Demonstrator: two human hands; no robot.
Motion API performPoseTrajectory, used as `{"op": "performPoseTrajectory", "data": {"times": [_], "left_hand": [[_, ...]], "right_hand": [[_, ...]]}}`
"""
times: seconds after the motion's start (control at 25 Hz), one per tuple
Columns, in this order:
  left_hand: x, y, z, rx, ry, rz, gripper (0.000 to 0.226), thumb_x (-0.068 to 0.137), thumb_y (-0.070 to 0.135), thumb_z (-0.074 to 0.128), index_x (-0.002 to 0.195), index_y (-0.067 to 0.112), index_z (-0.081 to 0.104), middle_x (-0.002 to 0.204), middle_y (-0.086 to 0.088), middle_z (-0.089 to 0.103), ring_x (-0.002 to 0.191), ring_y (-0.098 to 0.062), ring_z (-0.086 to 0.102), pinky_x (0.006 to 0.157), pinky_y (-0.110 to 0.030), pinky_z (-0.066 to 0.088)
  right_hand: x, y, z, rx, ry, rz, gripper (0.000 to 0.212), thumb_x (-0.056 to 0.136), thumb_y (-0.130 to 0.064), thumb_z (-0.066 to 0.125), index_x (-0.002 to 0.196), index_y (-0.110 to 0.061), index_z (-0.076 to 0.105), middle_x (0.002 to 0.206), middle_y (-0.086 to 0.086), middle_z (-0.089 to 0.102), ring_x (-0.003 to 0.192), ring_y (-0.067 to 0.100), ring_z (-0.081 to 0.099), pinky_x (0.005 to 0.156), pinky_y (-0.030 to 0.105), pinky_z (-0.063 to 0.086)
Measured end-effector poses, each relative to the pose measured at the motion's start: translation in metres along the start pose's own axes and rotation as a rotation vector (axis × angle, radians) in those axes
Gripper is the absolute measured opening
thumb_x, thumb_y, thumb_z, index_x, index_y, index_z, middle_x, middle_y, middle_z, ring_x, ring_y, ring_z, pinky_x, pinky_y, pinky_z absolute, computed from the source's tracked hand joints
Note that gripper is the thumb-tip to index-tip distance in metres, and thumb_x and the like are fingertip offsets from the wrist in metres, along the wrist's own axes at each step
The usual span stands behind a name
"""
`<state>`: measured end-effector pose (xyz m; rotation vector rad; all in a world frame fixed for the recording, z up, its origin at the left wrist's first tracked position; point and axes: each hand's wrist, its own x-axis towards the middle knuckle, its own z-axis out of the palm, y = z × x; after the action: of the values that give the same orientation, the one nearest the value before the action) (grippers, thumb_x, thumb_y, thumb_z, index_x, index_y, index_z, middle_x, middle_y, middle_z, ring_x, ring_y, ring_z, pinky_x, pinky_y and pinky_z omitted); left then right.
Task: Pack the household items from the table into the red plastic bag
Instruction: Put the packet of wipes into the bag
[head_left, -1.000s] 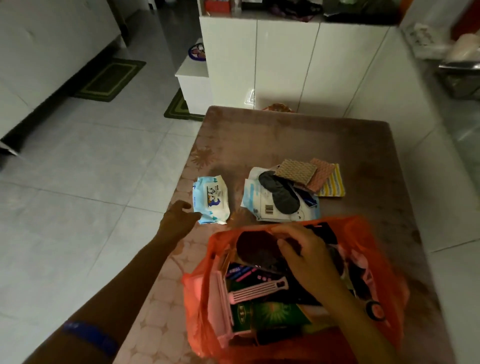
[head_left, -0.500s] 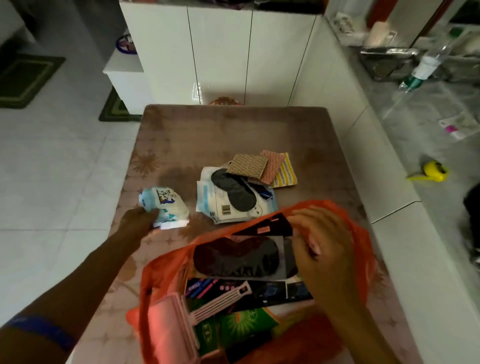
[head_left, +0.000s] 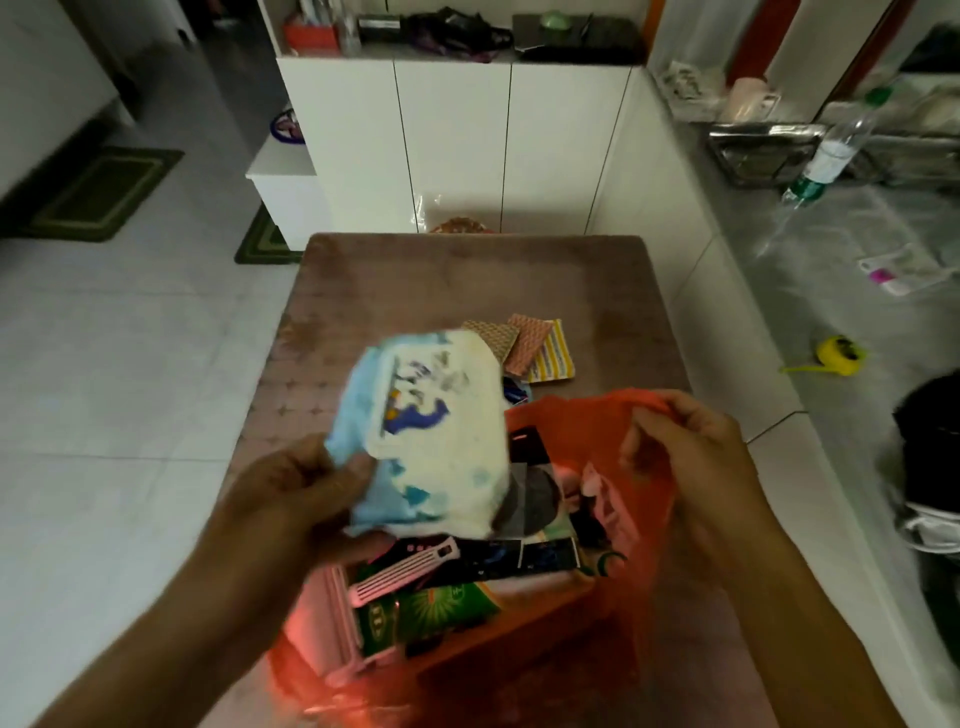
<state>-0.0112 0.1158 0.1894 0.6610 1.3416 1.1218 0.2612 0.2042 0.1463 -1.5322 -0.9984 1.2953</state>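
Note:
The red plastic bag (head_left: 582, 426) stands open at the near edge of the brown table (head_left: 467, 280). My left hand (head_left: 306, 488) grips a blue and white pack of wipes (head_left: 431, 436) and holds it above the bag's mouth. My right hand (head_left: 691, 441) pinches the bag's far right rim and holds it up. Inside the bag lie a pink comb-like tool (head_left: 400, 569), a green packet (head_left: 436, 608), dark packets and a pink box (head_left: 327, 629). Folded cloths (head_left: 530, 343) lie on the table behind the wipes. The other packets behind are mostly hidden.
White cabinets (head_left: 457, 140) stand beyond the table. A grey counter on the right carries a plastic bottle (head_left: 831, 150), a metal tray (head_left: 763, 150) and a yellow tape measure (head_left: 841, 356). Tiled floor with green mats (head_left: 98, 192) lies to the left.
My left hand has picked the pack of wipes off the table and carried it right, over the bag. My right hand has moved from inside the bag to its rim.

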Motion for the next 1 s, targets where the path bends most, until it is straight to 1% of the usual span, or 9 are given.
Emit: {"op": "performPoseTrajectory", "data": {"times": [0.12,0.24,0.36,0.48,0.68,0.76,0.84,0.92,1.0], "left_hand": [[0.007,-0.054,0.058,0.057,-0.056,-0.152,0.021,0.085,0.009,0.062,0.092,-0.010,0.056,0.087,-0.013,0.074,0.072,-0.021,0.073,0.056,-0.030,0.059],[0.047,-0.099,0.099,0.230,-0.023,-0.025,0.020,0.091,0.015,0.060,0.075,0.005,0.054,0.094,-0.014,0.070,0.080,-0.022,0.072,0.064,-0.041,0.060],[0.073,-0.131,0.126,0.623,-0.031,0.140,0.027,0.088,0.031,0.061,0.071,0.013,0.049,0.083,-0.012,0.065,0.076,-0.025,0.067,0.065,-0.050,0.057],[0.081,-0.144,0.133,0.833,-0.054,0.139,0.032,0.087,0.033,0.062,0.071,0.009,0.050,0.080,-0.012,0.064,0.073,-0.023,0.063,0.066,-0.045,0.055],[0.078,-0.156,0.134,0.937,-0.199,0.054,0.037,0.086,0.043,0.060,0.063,0.016,0.050,0.063,-0.002,0.055,0.055,-0.014,0.053,0.052,-0.032,0.045],[0.075,-0.157,0.135,0.929,-0.193,0.040,0.040,0.086,0.044,0.060,0.059,0.018,0.046,0.059,-0.002,0.049,0.051,-0.011,0.045,0.051,-0.032,0.041],[0.065,-0.144,0.127,0.861,-0.223,0.041,0.030,0.084,0.041,0.063,0.074,0.014,0.060,0.074,-0.006,0.062,0.062,-0.010,0.054,0.062,-0.037,0.053],[0.050,-0.117,0.104,0.839,-0.272,0.125,0.020,0.085,0.036,0.064,0.101,0.025,0.065,0.100,0.008,0.067,0.084,-0.003,0.060,0.077,-0.030,0.055],[0.033,-0.068,0.075,0.797,-0.149,0.362,0.018,0.087,0.029,0.061,0.104,0.036,0.062,0.100,0.019,0.064,0.089,0.003,0.060,0.079,-0.020,0.054]], "right_hand": [[-0.005,-0.015,-0.010,0.003,-0.026,-0.081,0.016,0.096,-0.008,0.050,0.090,-0.007,0.065,0.064,0.005,0.064,0.046,0.015,0.049,0.042,0.024,0.039],[-0.012,-0.020,-0.021,-0.056,-0.070,-0.151,0.017,0.096,-0.008,0.050,0.089,-0.007,0.065,0.066,0.007,0.065,0.044,0.012,0.046,0.037,0.020,0.034],[-0.022,-0.014,-0.029,-0.078,-0.114,-0.178,0.016,0.097,-0.008,0.050,0.094,-0.006,0.065,0.063,0.006,0.064,0.045,0.010,0.046,0.040,0.017,0.036],[-0.027,-0.007,-0.033,-0.099,-0.128,-0.188,0.016,0.097,-0.011,0.051,0.095,-0.010,0.067,0.061,0.003,0.064,0.044,0.010,0.046,0.039,0.018,0.036],[-0.028,0.000,-0.017,-0.107,-0.195,-0.135,0.013,0.094,-0.010,0.055,0.095,-0.015,0.067,0.063,0.009,0.064,0.046,0.018,0.045,0.042,0.021,0.036],[-0.019,0.001,-0.003,-0.240,-0.092,-0.145,0.010,0.092,-0.016,0.060,0.102,-0.017,0.061,0.068,0.002,0.064,0.052,0.015,0.054,0.048,0.021,0.038],[-0.012,0.004,0.005,-0.498,0.103,-0.142,0.034,0.089,-0.022,0.064,0.120,-0.021,0.050,0.093,0.001,0.063,0.080,0.015,0.062,0.063,0.025,0.044],[-0.014,0.002,0.006,-0.657,0.266,-0.401,0.055,0.083,-0.015,0.064,0.134,-0.018,0.042,0.127,0.007,0.054,0.116,0.024,0.052,0.091,0.038,0.044],[-0.021,-0.002,0.023,-0.642,0.220,-0.780,0.058,0.073,-0.007,0.061,0.130,-0.011,0.050,0.134,0.008,0.051,0.126,0.022,0.044,0.104,0.039,0.037]]}}
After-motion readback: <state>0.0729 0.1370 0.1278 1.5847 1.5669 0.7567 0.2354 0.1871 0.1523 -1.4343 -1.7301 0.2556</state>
